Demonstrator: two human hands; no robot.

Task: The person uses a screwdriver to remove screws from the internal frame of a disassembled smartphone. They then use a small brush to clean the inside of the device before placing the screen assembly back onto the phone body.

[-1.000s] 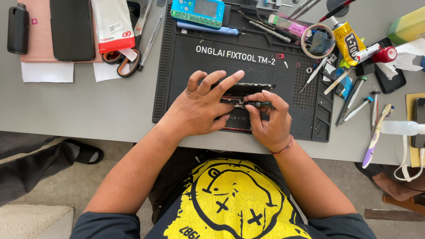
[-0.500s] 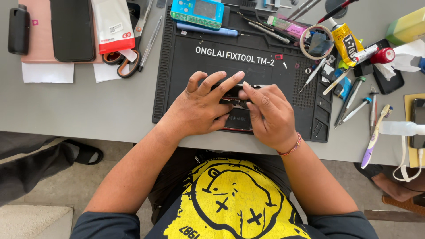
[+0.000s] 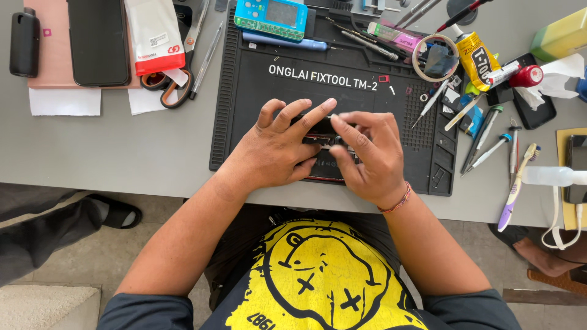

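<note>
Device: we kept the opened dark phone body (image 3: 324, 143) at mid-frame on the black ribbed rubber work mat (image 3: 244, 110), mostly hidden.
Left hand (image 3: 275, 150): our fingers lay spread, pressing it down.
Right hand (image 3: 367, 156): fingers pinched at its middle; around what, we could not tell.
Risk: we judged a slip could strain small parts inside.
Clutter: thin metal screwdrivers (image 3: 483, 143) and yellow glue tube (image 3: 474, 52) crowded the counter (image 3: 92, 153) at right.

Bare grey table (image 3: 122, 146) lies open left of the black mat (image 3: 244, 98), a free way in from the near edge; further back, scissors (image 3: 177, 79), a white pouch (image 3: 154, 33) and a dark phone (image 3: 98, 40) block it; the mat's middle is free between the hands and the blue device (image 3: 272, 18); right of the mat, screwdrivers (image 3: 486, 143), a glue tube (image 3: 474, 52) and a toothbrush (image 3: 516, 186) crowd the table.
</note>
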